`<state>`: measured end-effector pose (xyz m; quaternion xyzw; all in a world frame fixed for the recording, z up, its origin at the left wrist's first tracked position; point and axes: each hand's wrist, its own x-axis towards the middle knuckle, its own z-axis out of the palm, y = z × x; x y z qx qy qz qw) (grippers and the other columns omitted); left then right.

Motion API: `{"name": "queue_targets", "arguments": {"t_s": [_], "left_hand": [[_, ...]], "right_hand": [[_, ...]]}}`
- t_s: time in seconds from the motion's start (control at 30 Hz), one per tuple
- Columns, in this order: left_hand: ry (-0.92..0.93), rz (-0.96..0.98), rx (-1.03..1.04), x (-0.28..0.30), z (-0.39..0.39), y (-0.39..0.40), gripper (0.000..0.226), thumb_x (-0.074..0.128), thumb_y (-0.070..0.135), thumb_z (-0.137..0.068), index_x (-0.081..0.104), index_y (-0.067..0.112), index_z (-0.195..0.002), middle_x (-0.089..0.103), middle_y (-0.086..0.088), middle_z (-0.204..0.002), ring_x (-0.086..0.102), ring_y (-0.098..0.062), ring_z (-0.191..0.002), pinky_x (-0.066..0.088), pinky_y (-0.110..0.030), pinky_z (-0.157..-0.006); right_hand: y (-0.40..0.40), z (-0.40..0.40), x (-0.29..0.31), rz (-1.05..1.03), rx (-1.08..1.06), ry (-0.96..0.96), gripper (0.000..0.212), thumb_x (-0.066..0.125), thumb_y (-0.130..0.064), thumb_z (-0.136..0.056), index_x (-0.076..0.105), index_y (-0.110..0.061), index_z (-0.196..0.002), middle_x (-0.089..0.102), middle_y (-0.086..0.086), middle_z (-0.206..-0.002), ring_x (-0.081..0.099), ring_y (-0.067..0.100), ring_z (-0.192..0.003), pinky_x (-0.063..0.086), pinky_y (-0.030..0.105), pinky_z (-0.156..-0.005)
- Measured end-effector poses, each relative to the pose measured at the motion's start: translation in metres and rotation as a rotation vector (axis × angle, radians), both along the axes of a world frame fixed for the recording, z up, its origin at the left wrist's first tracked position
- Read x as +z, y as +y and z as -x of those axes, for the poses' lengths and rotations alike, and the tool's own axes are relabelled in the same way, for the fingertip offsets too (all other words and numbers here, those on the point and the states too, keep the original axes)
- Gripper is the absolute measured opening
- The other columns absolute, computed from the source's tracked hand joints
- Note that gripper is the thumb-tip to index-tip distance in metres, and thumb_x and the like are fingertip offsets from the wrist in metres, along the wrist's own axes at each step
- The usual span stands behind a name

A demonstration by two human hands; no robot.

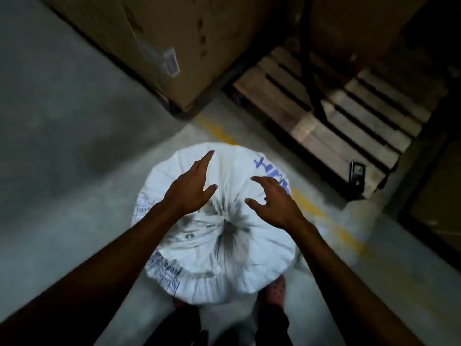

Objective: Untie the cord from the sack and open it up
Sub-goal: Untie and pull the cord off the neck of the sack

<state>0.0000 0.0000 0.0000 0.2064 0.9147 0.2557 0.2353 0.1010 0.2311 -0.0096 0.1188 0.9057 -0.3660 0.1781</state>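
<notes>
The cord was hard to make out among the gathered folds at the white sack's [214, 236] centre. The sack stood on a grey concrete floor [62, 151]. Left hand [192, 188] and right hand [272, 201] hovered above it, fingers spread, gripping nothing. A wooden pallet [324, 116] lay at two o'clock, a cardboard box [154, 41] at eleven.
</notes>
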Motion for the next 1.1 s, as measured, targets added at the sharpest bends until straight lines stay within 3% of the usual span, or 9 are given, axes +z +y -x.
{"name": "queue_targets", "arguments": {"t_s": [0.13,0.27,0.33,0.4,0.6,0.67,0.73,0.9,1.1], "left_hand": [[-0.095,-0.084,0.072,-0.073,-0.022,-0.003,0.059,0.069,0.033,-0.093,0.035,0.027,-0.142,0.059,0.0,-0.135,0.069,-0.026,-0.103,0.053,-0.04,-0.09],[-0.169,-0.177,0.132,-0.118,-0.034,-0.011,0.033,0.074,0.027,-0.091,0.055,0.023,-0.118,0.072,0.002,-0.102,0.069,-0.016,-0.092,0.053,-0.037,-0.082],[-0.242,-0.221,0.115,-0.132,-0.034,-0.012,0.024,0.076,0.029,-0.089,0.068,0.022,-0.11,0.074,0.001,-0.102,0.07,-0.014,-0.09,0.057,-0.038,-0.086],[-0.28,-0.268,0.083,-0.139,-0.03,-0.011,0.026,0.077,0.035,-0.085,0.076,0.022,-0.107,0.074,-0.001,-0.105,0.07,-0.011,-0.093,0.056,-0.034,-0.087],[-0.398,-0.32,0.018,-0.139,-0.021,-0.006,0.013,0.086,0.024,-0.083,0.079,0.027,-0.095,0.068,0.0,-0.096,0.067,0.0,-0.085,0.05,-0.016,-0.079],[-0.437,-0.351,-0.004,-0.14,-0.02,-0.004,0.016,0.085,0.017,-0.083,0.077,0.029,-0.089,0.067,0.006,-0.092,0.067,0.003,-0.083,0.049,-0.014,-0.078],[-0.448,-0.375,0.016,-0.144,-0.02,-0.006,0.02,0.085,0.013,-0.083,0.075,0.029,-0.083,0.069,-0.003,-0.094,0.068,0.001,-0.083,0.051,-0.017,-0.08],[-0.498,-0.508,0.19,-0.153,-0.028,-0.013,0.006,0.079,0.0,-0.085,0.075,-0.004,-0.085,0.073,-0.018,-0.088,0.068,-0.01,-0.084,0.052,-0.019,-0.081],[-0.521,-0.584,0.385,-0.163,-0.032,-0.014,0.003,0.078,0.004,-0.087,0.077,0.004,-0.085,0.074,-0.01,-0.086,0.067,-0.002,-0.075,0.051,-0.014,-0.075]], "right_hand": [[-0.022,-0.046,-0.068,0.056,-0.142,-0.094,0.062,0.069,-0.056,-0.088,0.048,-0.038,-0.144,0.048,-0.013,-0.151,0.061,0.015,-0.124,0.053,0.043,-0.101],[-0.047,-0.065,-0.108,0.072,-0.251,-0.018,0.047,0.074,-0.054,-0.082,0.064,-0.033,-0.124,0.058,-0.011,-0.125,0.067,0.012,-0.103,0.056,0.036,-0.091],[-0.054,-0.065,-0.12,0.101,-0.292,0.021,0.039,0.073,-0.053,-0.079,0.069,-0.03,-0.11,0.058,-0.008,-0.111,0.068,0.014,-0.092,0.058,0.037,-0.083],[-0.057,-0.063,-0.132,0.095,-0.293,0.078,0.028,0.078,-0.039,-0.079,0.072,-0.024,-0.103,0.06,-0.002,-0.1,0.066,0.017,-0.086,0.058,0.04,-0.079],[-0.065,-0.055,-0.139,0.249,-0.447,0.228,0.015,0.075,-0.011,-0.083,0.076,-0.02,-0.095,0.071,-0.001,-0.088,0.067,0.015,-0.077,0.054,0.034,-0.073],[-0.068,-0.053,-0.14,0.329,-0.518,0.187,0.012,0.077,-0.009,-0.084,0.078,-0.017,-0.094,0.076,0.002,-0.089,0.07,0.013,-0.079,0.056,0.033,-0.074],[-0.073,-0.052,-0.143,0.38,-0.573,0.154,0.01,0.078,-0.01,-0.085,0.078,-0.014,-0.094,0.078,0.004,-0.088,0.073,0.018,-0.082,0.057,0.036,-0.076],[-0.084,-0.047,-0.149,0.449,-0.699,0.133,0.007,0.081,-0.014,-0.085,0.078,-0.009,-0.089,0.077,0.006,-0.083,0.069,0.011,-0.074,0.053,0.031,-0.071],[-0.1,-0.038,-0.152,0.575,-0.77,0.168,0.015,0.086,-0.013,-0.081,0.08,-0.011,-0.094,0.078,0.008,-0.094,0.076,0.02,-0.09,0.061,0.039,-0.084]]}}
